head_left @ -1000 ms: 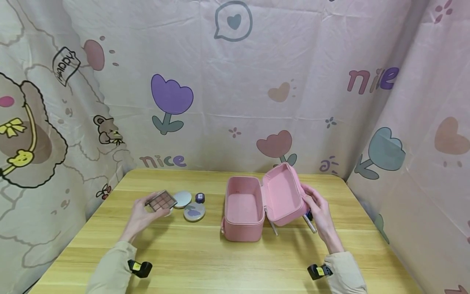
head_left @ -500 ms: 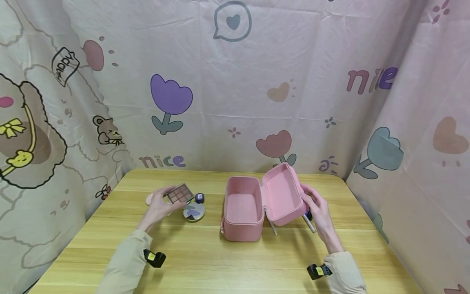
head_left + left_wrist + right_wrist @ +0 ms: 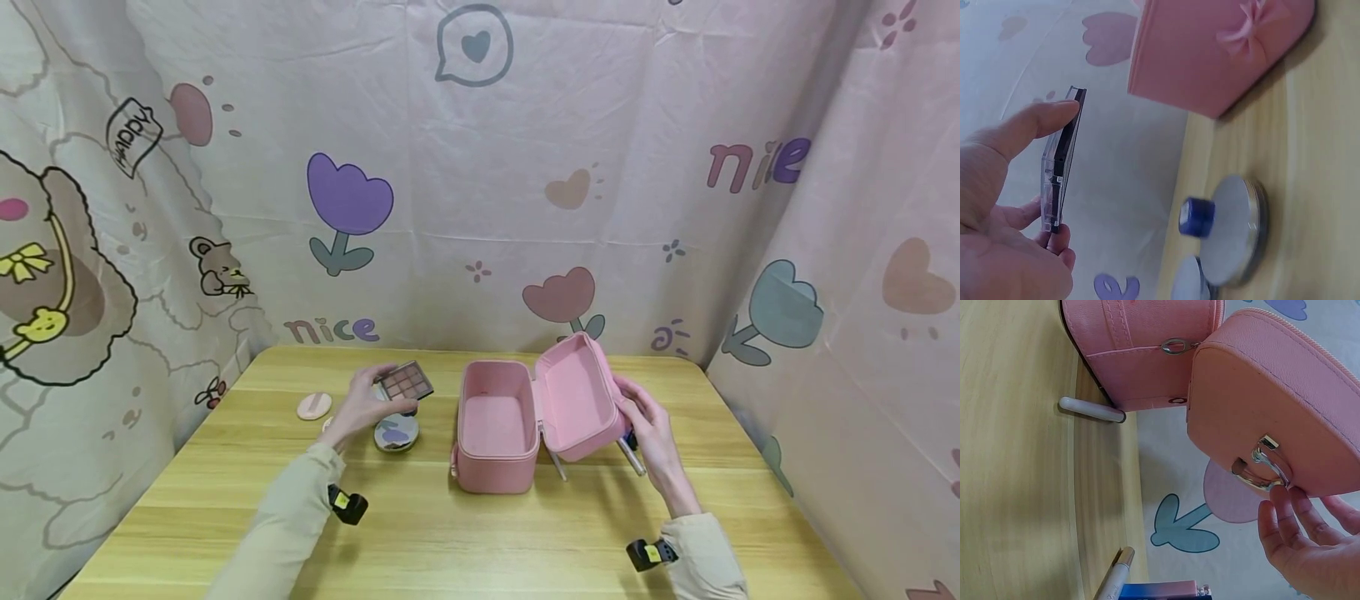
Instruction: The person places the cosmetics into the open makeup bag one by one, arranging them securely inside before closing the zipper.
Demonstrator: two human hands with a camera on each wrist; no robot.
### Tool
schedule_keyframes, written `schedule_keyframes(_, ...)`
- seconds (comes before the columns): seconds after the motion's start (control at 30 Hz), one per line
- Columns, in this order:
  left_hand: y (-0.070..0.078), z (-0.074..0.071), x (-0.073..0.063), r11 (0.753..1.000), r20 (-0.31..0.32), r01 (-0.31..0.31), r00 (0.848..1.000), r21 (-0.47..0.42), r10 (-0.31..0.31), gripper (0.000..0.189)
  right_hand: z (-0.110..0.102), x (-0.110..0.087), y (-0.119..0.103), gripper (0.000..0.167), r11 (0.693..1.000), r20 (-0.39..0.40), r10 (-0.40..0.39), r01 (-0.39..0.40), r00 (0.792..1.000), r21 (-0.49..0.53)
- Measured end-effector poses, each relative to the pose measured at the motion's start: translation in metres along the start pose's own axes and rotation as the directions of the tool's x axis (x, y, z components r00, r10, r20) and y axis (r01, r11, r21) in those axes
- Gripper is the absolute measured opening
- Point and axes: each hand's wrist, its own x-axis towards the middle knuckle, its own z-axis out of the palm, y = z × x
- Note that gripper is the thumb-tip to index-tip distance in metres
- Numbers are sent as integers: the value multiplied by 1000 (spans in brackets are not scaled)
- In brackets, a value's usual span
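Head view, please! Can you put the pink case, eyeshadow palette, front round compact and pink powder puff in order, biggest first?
1. Pink case
2. Eyeshadow palette and front round compact look alike; the palette is held up, so I'm unsure
3. Pink powder puff

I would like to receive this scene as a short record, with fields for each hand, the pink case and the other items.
Left hand: holds a palette above the table
Right hand: holds the lid
Pink case: upright, lid open
Left of case: includes round container, small blue item, pale pad
Right of case: includes white stick, gold-capped tube, blue-and-pink tube
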Motion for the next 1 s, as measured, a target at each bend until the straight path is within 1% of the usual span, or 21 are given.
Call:
schedule_keyframes(0.2, 16, 11, 12, 999, 19, -36, 999, 9, 36, 84, 0, -1, 0, 47, 1000, 1, -6, 6, 1000, 4)
schedule_keyframes(0.37, 31, 22, 21, 999, 41, -46, 998, -19, 47, 85, 0, 0, 0, 46, 1000, -1, -10, 10, 1000, 4)
schedule_keyframes(0.43, 37, 27, 24, 999, 54, -40, 998, -37, 42, 85, 0, 0, 0, 46, 1000, -1, -11, 11, 1000, 3)
schedule_keyframes(0.5, 42, 32, 28, 998, 59, -48, 997, -30, 50, 85, 0, 0, 0, 46, 1000, -1, -7, 7, 1000, 1)
schedule_keyframes(0.7, 51, 52, 38, 996, 67, -88, 994, -13, 89, 82, 0, 0, 0, 46, 1000, -2, 0, 0, 1000, -4)
schedule_keyframes(0.9, 60, 70, 43, 992, 87, -127, 988, -1, 126, 82, 0, 0, 0, 46, 1000, -5, 3, -3, 1000, -1)
schedule_keyframes(1.0, 65, 76, 45, 991, 102, -129, 986, -23, 130, 83, 0, 0, 0, 46, 1000, -5, 1, -1, 1000, 0)
